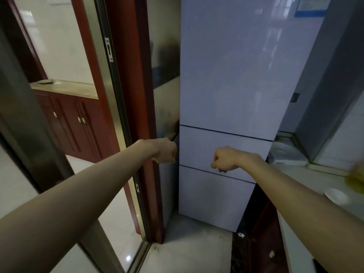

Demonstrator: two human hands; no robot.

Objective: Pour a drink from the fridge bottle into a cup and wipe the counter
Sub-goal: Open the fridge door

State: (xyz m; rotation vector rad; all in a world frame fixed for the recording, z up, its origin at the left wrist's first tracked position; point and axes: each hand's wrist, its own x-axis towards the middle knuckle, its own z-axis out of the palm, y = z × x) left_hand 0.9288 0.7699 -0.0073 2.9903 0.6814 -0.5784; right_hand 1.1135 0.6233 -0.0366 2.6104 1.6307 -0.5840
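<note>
Evidently I was at the fridge-opening step: my left hand (165,151) was curled at the closed fridge (232,75) door's left edge, grip unclear, my right hand (224,159) loosely fisted and empty beside it, the bottle presumably inside, calling for a pull.

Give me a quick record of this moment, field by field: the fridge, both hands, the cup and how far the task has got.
fridge: tall, pale, three door panels, all closed
left hand: at the fridge's left edge beside the middle panel, fingers curled; actual grip hidden
right hand: loose fist in front of the middle panel, holding nothing
cup: white, on the counter at right
bottle: not in view
yellow item: blurred, on the counter behind the cup
task stage: fridge not yet opened
</note>
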